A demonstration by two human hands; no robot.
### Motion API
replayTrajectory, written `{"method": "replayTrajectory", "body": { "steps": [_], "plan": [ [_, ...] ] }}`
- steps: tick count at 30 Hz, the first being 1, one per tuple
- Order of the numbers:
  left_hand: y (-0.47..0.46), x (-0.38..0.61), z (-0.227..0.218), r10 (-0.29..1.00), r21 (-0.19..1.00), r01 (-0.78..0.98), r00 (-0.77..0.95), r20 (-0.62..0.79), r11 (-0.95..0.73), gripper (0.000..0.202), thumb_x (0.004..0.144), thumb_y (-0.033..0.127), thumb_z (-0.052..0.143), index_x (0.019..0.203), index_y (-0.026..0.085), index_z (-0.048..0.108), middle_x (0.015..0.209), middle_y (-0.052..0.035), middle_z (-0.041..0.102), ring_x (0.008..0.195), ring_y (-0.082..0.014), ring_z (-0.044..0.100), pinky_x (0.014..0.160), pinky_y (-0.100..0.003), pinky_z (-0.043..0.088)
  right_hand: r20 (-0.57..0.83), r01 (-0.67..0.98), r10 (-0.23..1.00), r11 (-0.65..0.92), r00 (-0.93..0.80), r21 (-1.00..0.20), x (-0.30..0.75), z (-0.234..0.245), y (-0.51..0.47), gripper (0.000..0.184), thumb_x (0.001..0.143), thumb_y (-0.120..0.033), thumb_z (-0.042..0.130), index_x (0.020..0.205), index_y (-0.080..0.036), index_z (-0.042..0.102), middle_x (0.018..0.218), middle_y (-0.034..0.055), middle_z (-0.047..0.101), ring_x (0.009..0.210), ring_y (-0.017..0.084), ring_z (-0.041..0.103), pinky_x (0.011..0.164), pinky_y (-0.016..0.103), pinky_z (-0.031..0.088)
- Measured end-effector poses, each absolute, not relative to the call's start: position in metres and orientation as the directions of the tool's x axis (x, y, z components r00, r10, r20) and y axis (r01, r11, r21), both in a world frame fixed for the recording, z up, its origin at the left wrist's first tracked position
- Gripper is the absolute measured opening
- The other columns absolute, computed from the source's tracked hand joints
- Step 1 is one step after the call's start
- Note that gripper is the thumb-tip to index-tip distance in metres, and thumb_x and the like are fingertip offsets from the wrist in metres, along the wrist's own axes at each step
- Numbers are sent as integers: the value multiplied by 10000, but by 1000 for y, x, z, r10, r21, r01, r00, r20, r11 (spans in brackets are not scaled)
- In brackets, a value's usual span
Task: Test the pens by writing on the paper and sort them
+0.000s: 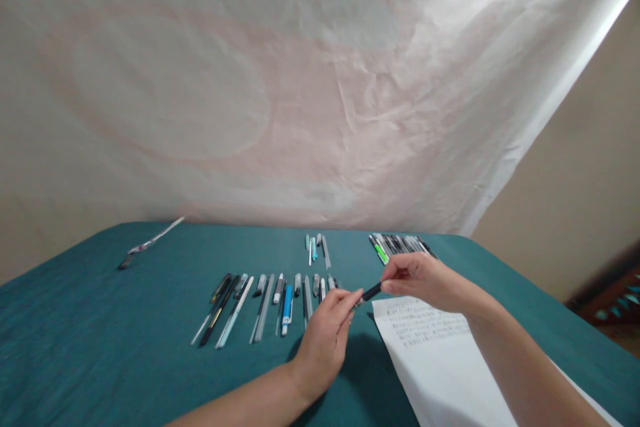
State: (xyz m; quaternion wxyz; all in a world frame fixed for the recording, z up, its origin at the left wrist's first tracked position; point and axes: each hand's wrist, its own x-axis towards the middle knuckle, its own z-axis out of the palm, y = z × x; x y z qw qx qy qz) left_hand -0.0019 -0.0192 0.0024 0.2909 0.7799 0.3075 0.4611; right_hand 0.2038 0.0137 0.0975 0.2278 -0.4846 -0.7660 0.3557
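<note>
Between my two hands is a short, dark pen (371,291), raised above the table and slanting up to the right. My left hand (326,332) pinches its lower left end; the fingers cover most of that part. At the upper right end, the thumb and forefinger of my right hand (423,282) are closed on the black barrel or cap; I cannot tell which. Under my right hand and forearm lies a white sheet of paper (440,373) with several handwritten lines near its top. To the left of my left hand a blue pen (287,310) rests in a row of pen parts.
Disassembled pens, caps and clear barrels (263,310) lie in a row on the green tablecloth (125,347). A smaller group of pen parts (314,249) is farther back. Several pens (400,245) lie together at back right. A thin pale strip (155,240) lies at far left.
</note>
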Motion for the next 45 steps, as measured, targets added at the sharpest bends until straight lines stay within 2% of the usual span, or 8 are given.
{"method": "replayTrajectory", "body": {
  "steps": [5,10,14,17,22,30,36,45],
  "plan": [
    [-18,-2,4,758,742,218,369,538,-633,388,889,128,345,1245,235,457,1055,-80,520,985,-176,499,886,-334,406,95,693,896,399,-434,-600,194,96,13,438,821,-483,439,531,-165,521,470,-28,470,437,73,374,423,206,255],
    [-19,-1,6,772,760,208,353,528,-615,368,886,139,360,1219,235,482,1042,-72,530,972,-176,510,875,-321,412,59,715,919,341,-389,-611,192,92,16,559,848,-518,362,440,-161,502,410,10,504,398,91,436,438,223,314],
    [-19,0,6,772,763,207,364,521,-612,376,890,137,349,1233,239,466,1053,-71,516,985,-170,499,889,-319,398,65,603,887,364,-458,-710,205,100,14,319,803,-451,504,861,-165,633,749,41,642,619,133,564,535,224,402],
    [-19,0,5,769,762,202,367,524,-616,378,890,139,347,1237,237,460,1047,-74,513,983,-173,498,885,-326,402,72,478,857,353,-511,-804,214,104,12,394,733,-367,620,1086,-208,545,908,42,621,745,141,573,623,239,438],
    [-19,-1,4,749,747,189,382,541,-637,385,886,146,355,1246,236,457,1038,-85,520,961,-180,505,859,-331,419,0,510,872,286,-489,-811,212,101,12,216,776,-373,561,853,-179,614,667,12,620,625,127,557,555,232,409],
    [-18,1,4,770,770,193,380,513,-608,402,881,124,363,1257,236,447,1044,-74,512,979,-169,496,878,-308,401,155,679,886,437,-436,-590,197,94,15,403,852,-425,415,568,-163,530,493,-14,509,459,80,432,439,205,297],
    [-18,2,4,797,797,197,366,481,-571,387,884,145,375,1250,243,450,1049,-66,510,957,-166,501,869,-309,408,105,558,861,410,-498,-721,204,97,14,286,798,-387,532,1007,-198,578,744,12,601,627,116,528,545,219,410],
    [-19,0,1,764,767,201,405,501,-610,401,880,135,379,1263,239,442,1046,-73,512,962,-167,497,863,-305,405,25,589,866,361,-500,-723,208,96,16,217,817,-356,499,870,-176,610,690,18,623,627,132,584,538,223,409]
  ]
}}
